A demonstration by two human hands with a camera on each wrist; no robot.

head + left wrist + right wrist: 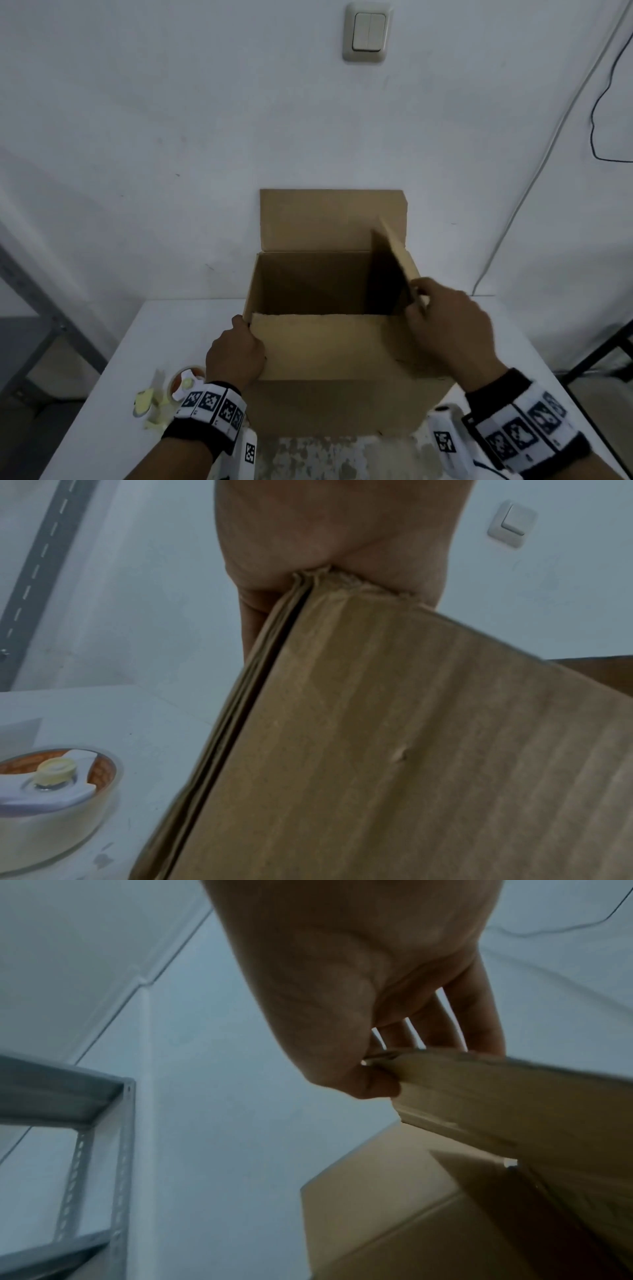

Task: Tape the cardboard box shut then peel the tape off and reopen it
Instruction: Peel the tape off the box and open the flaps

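A brown cardboard box [329,394] stands open on the white table [178,329], its far flap [329,219] upright against the wall. My left hand [236,353] grips the left corner of the near flap [325,346]; the left wrist view shows that corner [322,580] pressed into my palm. My right hand [442,318] pinches the near edge of the right side flap [397,260], which stands tilted inward. In the right wrist view my thumb [369,1088] and fingers clamp that flap [496,1096]. A tape roll [186,382] lies left of the box.
Crumpled yellowish tape pieces [147,404] lie beside the tape roll [51,799]. A grey metal shelf [85,1123] stands left of the table. A light switch [368,32] and cables [603,102] are on the wall behind. The table's near edge is worn.
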